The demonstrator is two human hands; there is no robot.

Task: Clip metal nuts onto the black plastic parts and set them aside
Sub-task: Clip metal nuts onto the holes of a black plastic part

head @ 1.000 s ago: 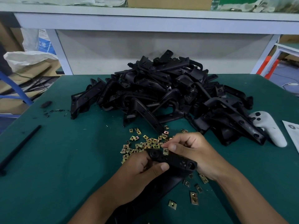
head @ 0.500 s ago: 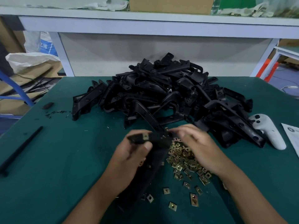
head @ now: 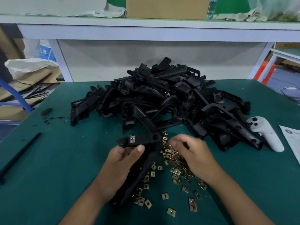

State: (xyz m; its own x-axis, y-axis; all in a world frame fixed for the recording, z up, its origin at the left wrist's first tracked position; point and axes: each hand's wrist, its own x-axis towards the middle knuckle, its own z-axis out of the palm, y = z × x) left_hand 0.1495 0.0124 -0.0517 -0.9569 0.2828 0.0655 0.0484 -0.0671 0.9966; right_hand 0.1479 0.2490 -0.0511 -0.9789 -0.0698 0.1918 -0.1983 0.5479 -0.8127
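Note:
My left hand (head: 121,166) grips a black plastic part (head: 142,140), bent like an L, just above the green table. One metal nut (head: 132,139) is clipped on the part's upper arm near its left end. My right hand (head: 193,155) hovers over a scatter of brass-coloured metal nuts (head: 174,161), fingers curled down into them; whether it pinches one is hidden. A big pile of black plastic parts (head: 170,101) lies behind both hands.
A white game controller (head: 266,133) lies at the pile's right edge, a paper sheet (head: 292,140) beyond it. A black rod (head: 19,156) lies at the table's left edge, with small black scraps (head: 47,112) farther back. A shelf frame stands behind.
The left hand has turned the black part so its clipped arm points left. The right hand let go of the part and dropped onto the loose nuts.

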